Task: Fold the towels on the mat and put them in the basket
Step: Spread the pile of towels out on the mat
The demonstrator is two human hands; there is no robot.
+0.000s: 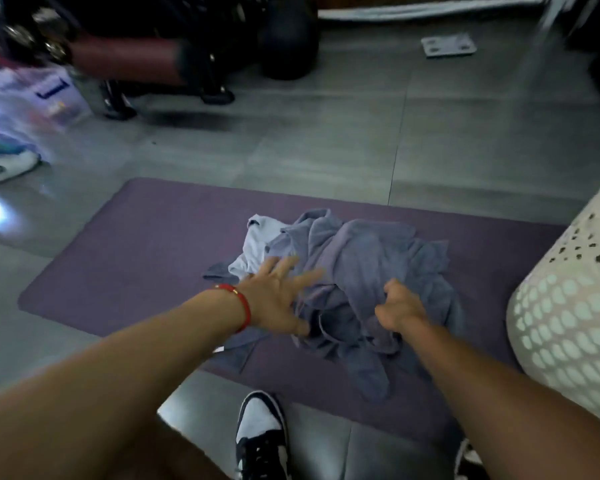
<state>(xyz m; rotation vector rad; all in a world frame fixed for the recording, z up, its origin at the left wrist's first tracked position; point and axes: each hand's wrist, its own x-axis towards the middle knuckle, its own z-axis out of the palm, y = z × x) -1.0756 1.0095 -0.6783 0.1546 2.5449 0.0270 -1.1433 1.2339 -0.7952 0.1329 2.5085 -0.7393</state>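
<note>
A heap of crumpled grey-blue cloth towels (354, 271) lies on the flat purple mat (146, 244). The left hand (278, 296) rests on it with fingers spread flat, and the right hand (400, 306) grips a bunch of towel. The white plastic basket with holes (565, 323) stands just beside the mat.

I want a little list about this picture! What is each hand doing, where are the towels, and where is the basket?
left hand: left hand is open, fingers spread, reaching onto the towel pile
right hand: right hand grips a bunch of towel cloth
towels: towels lie crumpled in one heap, blue-grey with a paler one at the far left, none folded
mat: purple mat lies flat on the floor under the heap
basket: white basket with holes stands at the right, beside the mat; its inside is out of view
wrist: red bracelet on the left wrist
</note>
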